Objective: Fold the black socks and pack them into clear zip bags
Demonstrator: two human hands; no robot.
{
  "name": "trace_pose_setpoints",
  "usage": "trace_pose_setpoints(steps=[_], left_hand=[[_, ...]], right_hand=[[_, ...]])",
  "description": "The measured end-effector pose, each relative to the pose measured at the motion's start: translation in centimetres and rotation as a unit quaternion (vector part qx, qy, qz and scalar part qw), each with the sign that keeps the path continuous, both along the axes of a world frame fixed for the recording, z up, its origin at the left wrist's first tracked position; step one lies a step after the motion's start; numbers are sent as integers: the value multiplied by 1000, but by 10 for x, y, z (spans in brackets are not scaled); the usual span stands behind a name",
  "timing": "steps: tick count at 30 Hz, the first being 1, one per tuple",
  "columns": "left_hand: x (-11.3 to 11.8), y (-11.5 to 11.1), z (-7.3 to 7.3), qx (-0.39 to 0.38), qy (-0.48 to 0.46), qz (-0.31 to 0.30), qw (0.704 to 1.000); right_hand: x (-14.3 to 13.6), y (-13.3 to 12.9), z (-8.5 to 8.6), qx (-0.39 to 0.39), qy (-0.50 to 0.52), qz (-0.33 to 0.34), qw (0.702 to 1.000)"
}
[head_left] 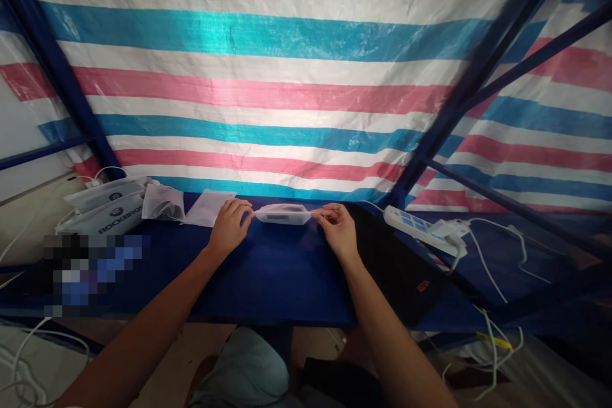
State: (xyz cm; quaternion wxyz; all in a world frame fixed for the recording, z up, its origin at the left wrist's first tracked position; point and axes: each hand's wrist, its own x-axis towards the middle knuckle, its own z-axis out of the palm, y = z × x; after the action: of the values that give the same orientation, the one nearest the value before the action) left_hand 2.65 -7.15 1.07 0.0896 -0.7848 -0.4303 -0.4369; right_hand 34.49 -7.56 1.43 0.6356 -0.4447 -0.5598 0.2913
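A translucent white plastic bag (284,213) is stretched between my two hands above the blue shelf (277,280). Its mouth looks parted, and a small dark patch shows on its near side. My left hand (232,223) pinches the bag's left end between thumb and fingers. At the opposite end, my right hand (338,226) grips the corner in a pinch. Just left of my left hand lies a flat white bag (205,207), with another translucent bag (163,203) beside it that has something dark inside. A black cloth (396,274) lies under and right of my right hand.
Packages marked ROCKBROS (112,210) are piled at the back left. A white power strip (414,226) with plugs and cables stands at the right. Blue metal posts (459,102) and a striped tarp (268,95) enclose the back; cables hang below the right edge.
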Motion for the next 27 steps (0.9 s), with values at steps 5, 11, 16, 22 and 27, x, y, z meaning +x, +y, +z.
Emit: trace_pose_setpoints(steps=[5,11,16,22,27], left_hand=[[2,-6,0,-21,6,-51,998],[-2,-4,14,-39,53,-64,996],[-46,-12,50,-135,63,11,989],[-144,-26,82,-196,102,62,973],[-215,-36,91,-185,133,122,966]], right_hand=[[-4,-1,2,-8,57,59,997],[-10,-6,7,-26,84,114,990],[-5,-5,5,-54,102,94,989],[-6,-2,1,-80,74,95,989],[-9,-3,3,-82,49,105,990]])
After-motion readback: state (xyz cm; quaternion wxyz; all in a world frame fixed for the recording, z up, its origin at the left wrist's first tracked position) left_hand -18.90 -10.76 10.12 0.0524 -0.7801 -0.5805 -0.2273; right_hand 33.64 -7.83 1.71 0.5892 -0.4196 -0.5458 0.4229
